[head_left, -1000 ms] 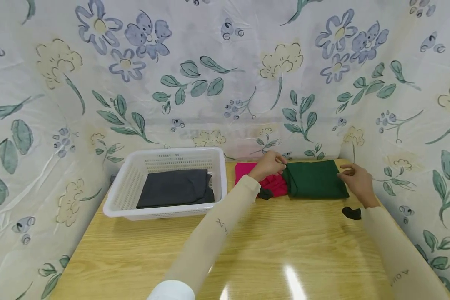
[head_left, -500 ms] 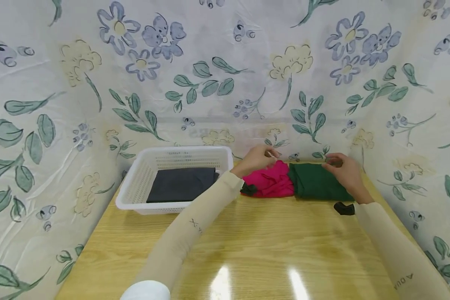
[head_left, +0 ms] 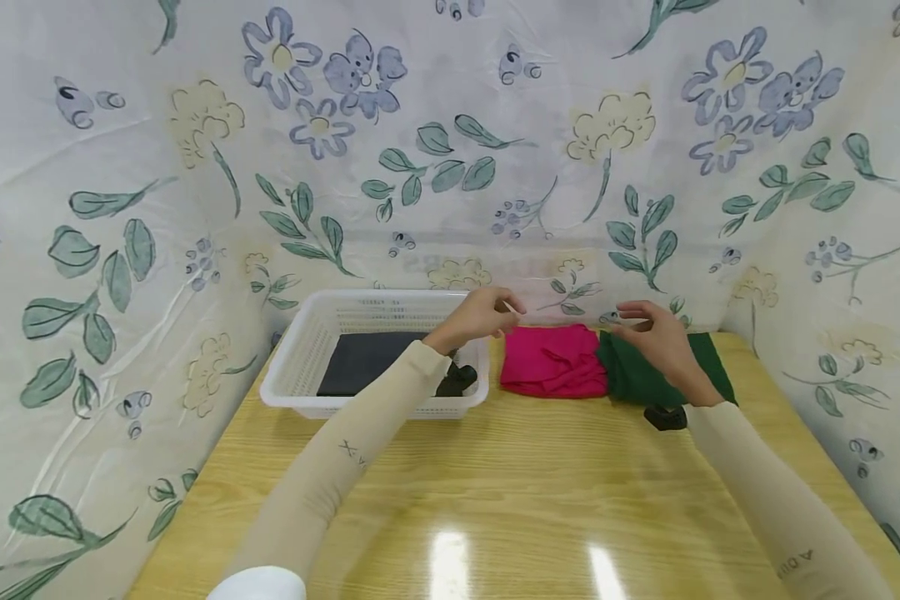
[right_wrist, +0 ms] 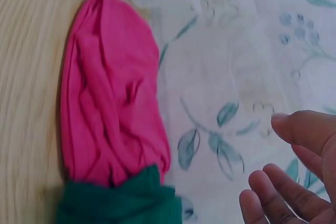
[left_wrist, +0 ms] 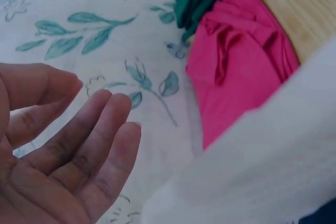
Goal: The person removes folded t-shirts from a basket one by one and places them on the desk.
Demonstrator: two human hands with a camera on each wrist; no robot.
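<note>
Holding nothing in loosely parted left grip (head_left: 482, 315) or right grip (head_left: 656, 337); scoop low under pink cloth (head_left: 547, 367) between, ideally; don't drag green cloth (head_left: 622, 367) below right grip.

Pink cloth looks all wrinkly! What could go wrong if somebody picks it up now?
The pink cloth is rumpled, so its loose folds might flop open.

The green cloth touches its end, so pulling one could drag the other.

From the head camera, the left sleeve crosses in front of the white basket, so it might bump it.
</note>
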